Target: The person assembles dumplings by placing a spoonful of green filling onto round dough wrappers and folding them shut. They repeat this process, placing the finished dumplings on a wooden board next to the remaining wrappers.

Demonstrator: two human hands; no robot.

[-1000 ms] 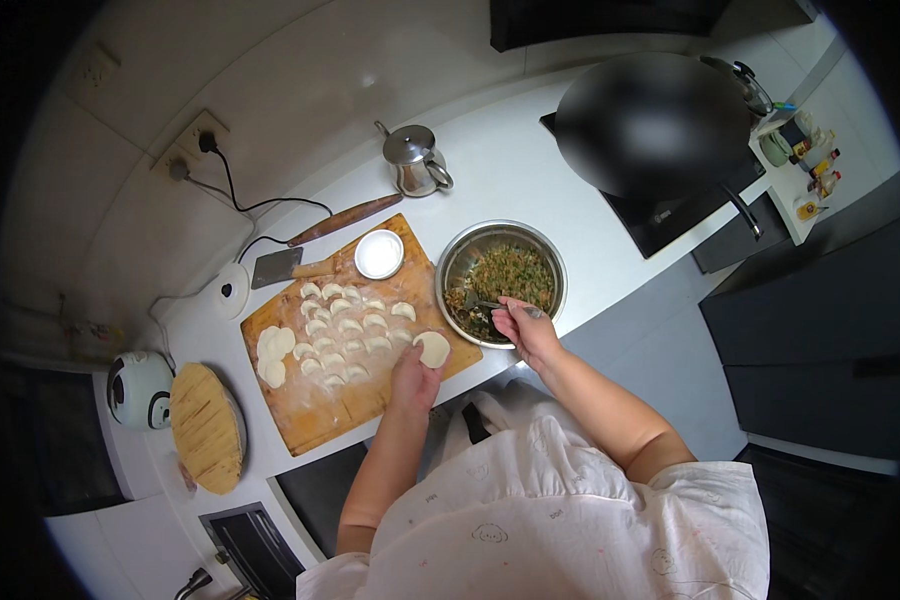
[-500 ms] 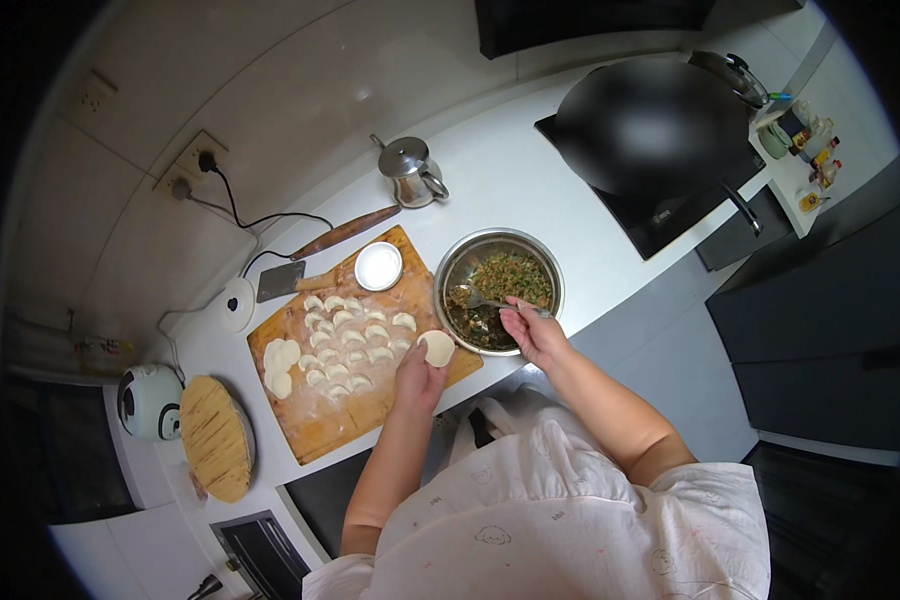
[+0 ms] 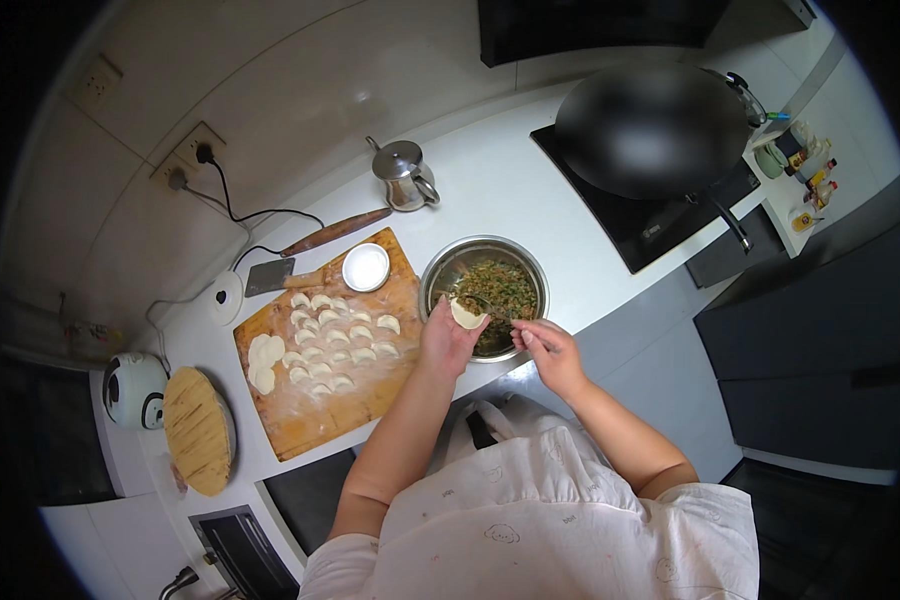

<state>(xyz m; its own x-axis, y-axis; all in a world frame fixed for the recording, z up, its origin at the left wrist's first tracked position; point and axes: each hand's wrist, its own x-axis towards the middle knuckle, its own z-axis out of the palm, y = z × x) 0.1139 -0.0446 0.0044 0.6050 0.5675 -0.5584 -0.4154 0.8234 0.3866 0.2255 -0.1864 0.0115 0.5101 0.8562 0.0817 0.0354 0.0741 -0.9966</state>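
Observation:
My left hand (image 3: 448, 343) cups a round dumpling wrapper (image 3: 468, 314) at the left front of a steel mixing bowl (image 3: 541, 275). In my right hand (image 3: 553, 354) is the handle of a spoon (image 3: 494, 312), its head at the wrapper, where some filling seems to lie. Chopped green and brown filling (image 3: 505, 285) fills part of the bowl. To the left, several folded dumplings (image 3: 337, 338) rest in rows on a floured wooden board (image 3: 310, 432), beside a small overlapping pile of flat wrappers (image 3: 266, 362).
On the board's far side stand a white bowl (image 3: 366, 267) and a cleaver (image 3: 270, 277). Behind lie a rolling pin (image 3: 337, 232) and a steel pot (image 3: 404, 176). A wok (image 3: 653, 130) sits on the hob at right. Far left are a woven-looking round tray (image 3: 196, 432) and a rice cooker (image 3: 135, 391).
My left hand has carried the wrapper rightward and up to the bowl's rim. My right hand has lifted the spoon from the filling to the wrapper. The view has shifted slightly.

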